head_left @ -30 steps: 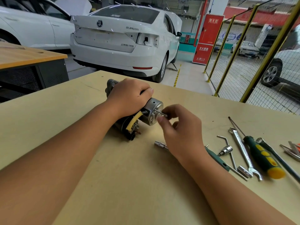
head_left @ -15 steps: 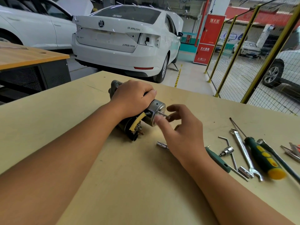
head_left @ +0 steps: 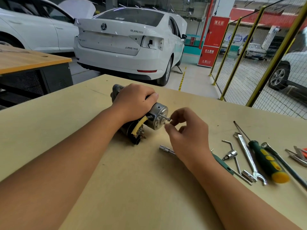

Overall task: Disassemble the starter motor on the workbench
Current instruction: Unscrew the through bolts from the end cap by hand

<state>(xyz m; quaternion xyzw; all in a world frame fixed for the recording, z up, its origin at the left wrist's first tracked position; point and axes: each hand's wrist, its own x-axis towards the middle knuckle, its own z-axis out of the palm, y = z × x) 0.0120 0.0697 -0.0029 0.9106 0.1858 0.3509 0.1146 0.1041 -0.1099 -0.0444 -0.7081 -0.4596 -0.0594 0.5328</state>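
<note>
Starter motor (head_left: 132, 123): lay on its side on the workbench (head_left: 116, 180), silver end cap (head_left: 159, 116) turned toward the person's right.
Left hand (head_left: 134, 101): fingers were wrapped over the motor body, pinning it to the bench.
Right hand (head_left: 187, 128): fingertips pinched the head of a long through bolt (head_left: 164, 117) that stood part-way out of the end cap — the other fingers were loosely curled.
Risk, bolt: once free it could have slipped from so small a pinch and rolled along the bench toward the edge.
Risk, motor: the body was round; had the left hand's grip eased, it might have rolled and bent the half-drawn bolt.
Risk, cap: with the bolt out, the cap could have come loose suddenly — spilling whatever sat behind it, which was not visible.
Tools nearby: a socket extension (head_left: 167, 149), a spanner (head_left: 249, 156) and a green-handled screwdriver (head_left: 265, 160) lay to the right, where a dropped bolt could have been lost among them.
</note>
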